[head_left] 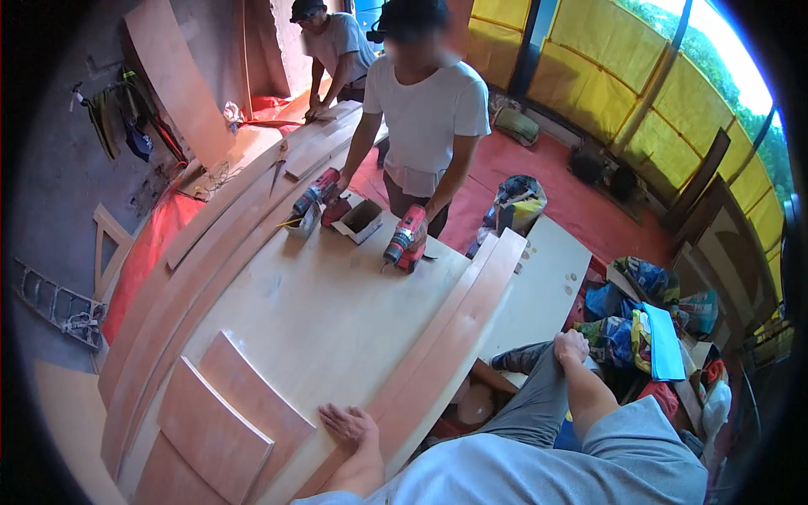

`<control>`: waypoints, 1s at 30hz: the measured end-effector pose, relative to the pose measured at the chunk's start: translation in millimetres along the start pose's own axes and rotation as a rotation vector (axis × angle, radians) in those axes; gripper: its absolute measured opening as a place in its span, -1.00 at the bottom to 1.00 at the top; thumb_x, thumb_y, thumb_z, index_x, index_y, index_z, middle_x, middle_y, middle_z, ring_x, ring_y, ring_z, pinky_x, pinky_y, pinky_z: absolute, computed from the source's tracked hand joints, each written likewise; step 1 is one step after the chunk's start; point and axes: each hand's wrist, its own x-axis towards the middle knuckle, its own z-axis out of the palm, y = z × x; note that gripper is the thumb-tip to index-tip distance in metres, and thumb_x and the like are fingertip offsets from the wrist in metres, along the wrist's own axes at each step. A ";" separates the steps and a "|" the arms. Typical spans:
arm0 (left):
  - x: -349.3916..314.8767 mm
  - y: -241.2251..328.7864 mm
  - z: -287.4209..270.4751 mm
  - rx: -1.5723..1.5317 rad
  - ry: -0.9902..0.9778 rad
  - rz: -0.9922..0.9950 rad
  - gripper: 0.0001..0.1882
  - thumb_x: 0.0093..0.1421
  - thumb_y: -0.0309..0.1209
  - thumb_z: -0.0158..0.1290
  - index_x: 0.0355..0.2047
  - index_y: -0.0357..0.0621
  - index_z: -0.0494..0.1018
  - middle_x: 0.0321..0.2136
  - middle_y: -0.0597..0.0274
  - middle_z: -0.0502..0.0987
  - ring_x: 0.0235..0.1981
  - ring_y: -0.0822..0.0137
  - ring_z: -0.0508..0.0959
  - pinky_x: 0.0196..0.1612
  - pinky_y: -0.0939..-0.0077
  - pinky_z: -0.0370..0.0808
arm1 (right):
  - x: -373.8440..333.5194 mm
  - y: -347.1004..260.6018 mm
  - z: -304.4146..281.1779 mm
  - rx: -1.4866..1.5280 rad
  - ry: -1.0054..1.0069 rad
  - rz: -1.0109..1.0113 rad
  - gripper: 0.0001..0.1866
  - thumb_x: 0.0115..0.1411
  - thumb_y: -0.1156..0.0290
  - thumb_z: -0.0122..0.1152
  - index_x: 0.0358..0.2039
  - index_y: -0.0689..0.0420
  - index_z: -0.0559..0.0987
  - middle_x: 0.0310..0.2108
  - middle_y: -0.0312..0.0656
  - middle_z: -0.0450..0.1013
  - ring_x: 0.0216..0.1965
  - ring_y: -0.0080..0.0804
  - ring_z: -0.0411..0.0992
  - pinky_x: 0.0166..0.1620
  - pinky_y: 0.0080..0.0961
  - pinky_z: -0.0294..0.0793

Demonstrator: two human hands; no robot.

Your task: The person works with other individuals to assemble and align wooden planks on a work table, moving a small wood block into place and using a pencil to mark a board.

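Head view | left hand (349, 423) is lying spread, gripping nothing, beside thin pinkish curved-edged wooden panel (261, 408) | panel is lying toward near-left edge of pale worktable (337, 286), likely handling stiff, light; opposite edges offering hold | right hand (571, 346) is resting on grey-trousered knee (547, 367), grip unclear

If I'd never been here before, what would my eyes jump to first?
Probably the two red drills by the hands of the co-worker across the pale tabletop. Then the bright yellow sheeting at the upper right, and the long curved boards along the tabletop's left side. Closer in, the wearer's left hand lies flat near the front.
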 end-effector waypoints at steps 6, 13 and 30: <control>-0.8 -2.2 3.1 0.008 0.016 0.010 -0.28 0.43 -0.22 0.03 0.49 -0.36 0.23 0.59 -0.27 0.12 0.63 -0.18 0.06 0.67 -0.03 -0.05 | -0.6 -1.2 -1.1 0.022 0.004 -0.016 -0.45 0.36 0.10 0.00 0.07 0.19 0.76 0.19 0.14 0.63 0.26 0.16 0.55 0.34 -0.03 0.48; 0.6 4.8 -10.1 -0.004 0.056 0.008 -0.27 0.41 -0.21 0.09 0.48 -0.33 0.24 0.58 -0.30 0.13 0.62 -0.18 0.10 0.67 -0.02 -0.01 | -2.2 -7.6 -6.7 -0.010 -0.027 0.006 -0.49 0.40 0.14 0.00 0.13 0.14 0.74 0.23 0.03 0.61 0.27 0.09 0.54 0.31 -0.08 0.51; 0.9 2.6 -7.8 -0.008 0.060 0.027 -0.29 0.43 -0.18 0.05 0.46 -0.34 0.23 0.57 -0.32 0.14 0.62 -0.22 0.09 0.67 -0.06 -0.02 | 2.9 -2.4 -2.4 -0.019 0.006 -0.065 -0.48 0.37 0.13 0.02 0.03 0.20 0.78 0.14 0.11 0.67 0.19 0.14 0.61 0.27 -0.04 0.56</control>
